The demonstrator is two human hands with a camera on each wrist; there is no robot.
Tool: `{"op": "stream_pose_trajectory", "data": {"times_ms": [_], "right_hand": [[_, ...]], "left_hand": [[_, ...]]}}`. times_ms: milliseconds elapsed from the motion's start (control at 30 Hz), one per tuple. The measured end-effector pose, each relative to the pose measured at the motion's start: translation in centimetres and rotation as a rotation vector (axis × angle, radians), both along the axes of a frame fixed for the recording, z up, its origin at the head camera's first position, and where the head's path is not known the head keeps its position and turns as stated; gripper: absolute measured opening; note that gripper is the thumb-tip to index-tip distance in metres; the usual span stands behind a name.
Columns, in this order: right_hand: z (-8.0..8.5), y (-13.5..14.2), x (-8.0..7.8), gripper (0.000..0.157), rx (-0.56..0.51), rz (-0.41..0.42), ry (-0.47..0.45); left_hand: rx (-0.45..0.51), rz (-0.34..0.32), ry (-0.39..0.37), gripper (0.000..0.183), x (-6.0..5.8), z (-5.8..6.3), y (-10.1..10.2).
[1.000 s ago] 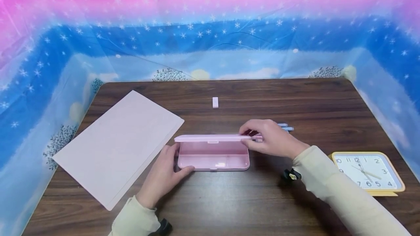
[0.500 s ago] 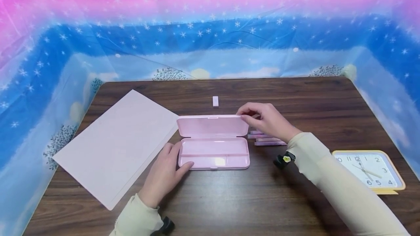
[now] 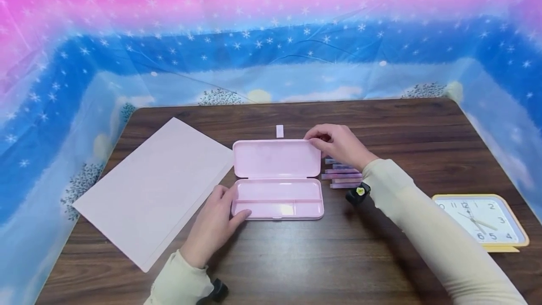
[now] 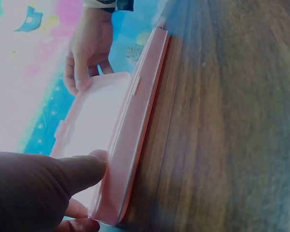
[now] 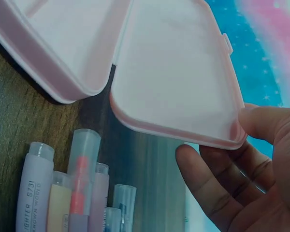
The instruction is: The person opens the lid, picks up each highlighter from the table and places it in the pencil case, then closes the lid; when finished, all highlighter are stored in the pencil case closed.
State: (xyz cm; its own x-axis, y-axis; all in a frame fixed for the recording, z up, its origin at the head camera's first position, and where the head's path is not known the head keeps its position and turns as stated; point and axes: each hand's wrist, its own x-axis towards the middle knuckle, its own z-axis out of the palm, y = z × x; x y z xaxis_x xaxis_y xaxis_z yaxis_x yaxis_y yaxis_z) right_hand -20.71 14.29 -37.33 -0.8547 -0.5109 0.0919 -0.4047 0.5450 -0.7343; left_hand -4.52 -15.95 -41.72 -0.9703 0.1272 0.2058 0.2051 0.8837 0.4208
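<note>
A pink pencil case (image 3: 267, 189) lies on the table with its lid (image 3: 275, 159) swung back on the hinge. Its bottom has a long section behind and two smaller compartments along the front, all bare. My left hand (image 3: 213, 227) grips the case's left end, thumb at the front edge. At the lid's far right corner, my right hand (image 3: 340, 145) pinches the rim; in the right wrist view the thumb (image 5: 266, 121) lies inside the lid and the fingers behind it. Several highlighters (image 3: 343, 178) lie right of the case, partly under the right arm.
A small pale block like an eraser (image 3: 280, 131) lies behind the lid. To the left is a large pale flat folder or board (image 3: 152, 196), its corner close to the lid. A yellow-framed clock (image 3: 495, 222) lies at the right, partly behind the sleeve.
The lid has swung from nearly upright to tilted far back, with my right hand moving away from me along with it. The left hand has stayed at the case's left end.
</note>
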Motion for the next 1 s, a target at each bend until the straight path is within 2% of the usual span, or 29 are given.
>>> {"op": "stream_pose_trajectory", "data": {"times_ms": [167,500,667,767,1000], "right_hand": [[-0.4,-0.1,-0.2,0.015,-0.008,-0.016,-0.049],[0.1,0.7,0.5,0.022,0.021,-0.007,-0.028],[0.9,3.2,0.9,0.028,0.051,-0.020,0.013],[1.6,5.2,0.9,0.029,0.082,-0.056,0.031],[2.0,10.0,1.0,0.026,0.217,-0.128,-0.034]], "left_hand": [[-0.006,0.006,0.004,0.060,0.0,0.0,0.1],[-0.015,0.019,0.017,0.056,0.1,0.1,0.1],[-0.017,0.018,0.017,0.055,0.1,0.2,0.2],[-0.015,0.021,0.017,0.056,0.1,0.2,0.2],[0.006,0.043,-0.035,0.052,0.2,0.2,0.4]]}}
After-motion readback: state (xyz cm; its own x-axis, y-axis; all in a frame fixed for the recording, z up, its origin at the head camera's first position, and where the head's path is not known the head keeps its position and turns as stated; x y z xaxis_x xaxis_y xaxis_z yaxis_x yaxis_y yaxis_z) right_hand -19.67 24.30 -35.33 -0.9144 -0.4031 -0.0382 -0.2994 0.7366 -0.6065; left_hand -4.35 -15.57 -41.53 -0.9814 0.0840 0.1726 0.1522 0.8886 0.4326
